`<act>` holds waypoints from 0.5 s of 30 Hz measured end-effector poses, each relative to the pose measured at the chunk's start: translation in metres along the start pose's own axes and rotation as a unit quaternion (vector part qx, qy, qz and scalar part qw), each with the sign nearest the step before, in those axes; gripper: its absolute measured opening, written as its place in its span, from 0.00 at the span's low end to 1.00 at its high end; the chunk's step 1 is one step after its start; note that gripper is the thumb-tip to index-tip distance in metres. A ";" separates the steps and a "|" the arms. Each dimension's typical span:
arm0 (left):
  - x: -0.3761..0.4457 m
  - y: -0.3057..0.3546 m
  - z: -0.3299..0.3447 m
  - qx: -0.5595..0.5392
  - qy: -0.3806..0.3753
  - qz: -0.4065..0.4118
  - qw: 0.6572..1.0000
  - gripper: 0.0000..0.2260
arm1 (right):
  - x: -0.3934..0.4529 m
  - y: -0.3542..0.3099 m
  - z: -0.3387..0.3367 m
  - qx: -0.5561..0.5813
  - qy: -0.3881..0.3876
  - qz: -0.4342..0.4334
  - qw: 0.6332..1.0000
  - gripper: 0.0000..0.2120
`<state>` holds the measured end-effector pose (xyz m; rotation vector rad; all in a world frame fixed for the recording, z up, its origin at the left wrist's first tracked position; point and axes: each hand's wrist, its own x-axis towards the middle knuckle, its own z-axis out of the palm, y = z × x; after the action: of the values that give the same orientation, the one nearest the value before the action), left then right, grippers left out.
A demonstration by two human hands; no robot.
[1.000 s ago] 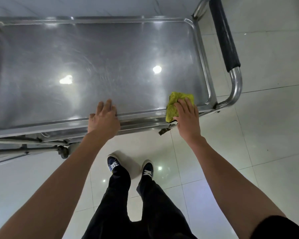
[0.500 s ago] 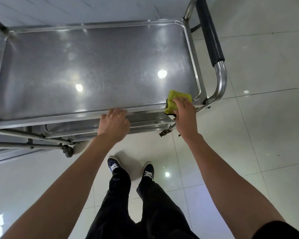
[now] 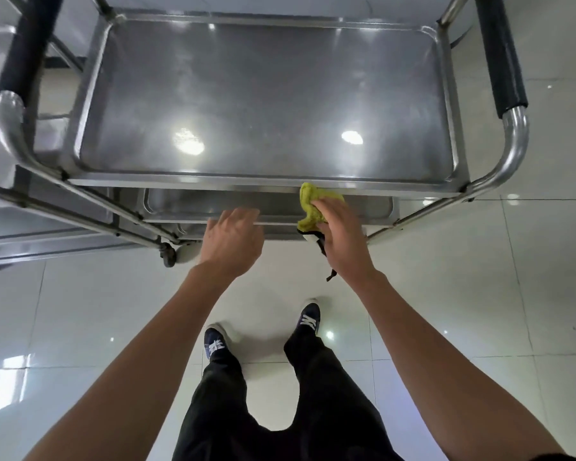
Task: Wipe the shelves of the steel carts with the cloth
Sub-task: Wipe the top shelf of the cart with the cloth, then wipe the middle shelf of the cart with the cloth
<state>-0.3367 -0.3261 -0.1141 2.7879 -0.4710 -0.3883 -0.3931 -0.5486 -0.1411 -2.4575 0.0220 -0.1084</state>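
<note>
A steel cart stands in front of me, its top shelf [image 3: 266, 94] bare and shiny. Below its front rim a lower shelf [image 3: 213, 207] shows partly. My right hand [image 3: 341, 237] grips a yellow-green cloth [image 3: 310, 202], held just below the top shelf's front edge, right of centre. My left hand [image 3: 233, 239] hovers with fingers apart near the lower shelf's front rim, holding nothing. A dark strap dangles under my right hand.
Black-padded push handles rise at the cart's right [image 3: 497, 51] and left [image 3: 30, 41]. A second steel cart [image 3: 0, 194] abuts on the left. A caster [image 3: 167, 252] sits at the front left. White glossy floor tiles [image 3: 479, 294] surround my feet.
Both hands have come off the top shelf's front rim and dropped toward the lower shelf. The cloth left the top shelf corner. The view shifted so the whole cart shows.
</note>
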 end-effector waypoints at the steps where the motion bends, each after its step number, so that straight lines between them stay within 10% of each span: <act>1: -0.007 -0.015 0.001 -0.001 -0.004 -0.005 1.000 0.16 | -0.005 -0.010 0.012 0.000 -0.006 -0.004 1.000 0.21; 15: -0.056 -0.226 0.040 -0.021 -0.028 -0.025 0.999 0.17 | -0.020 -0.097 0.193 0.059 -0.014 0.095 0.994 0.18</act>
<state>-0.3372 -0.1105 -0.2114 2.7577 -0.4016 -0.4832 -0.3980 -0.3512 -0.2311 -2.3258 0.2296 0.0088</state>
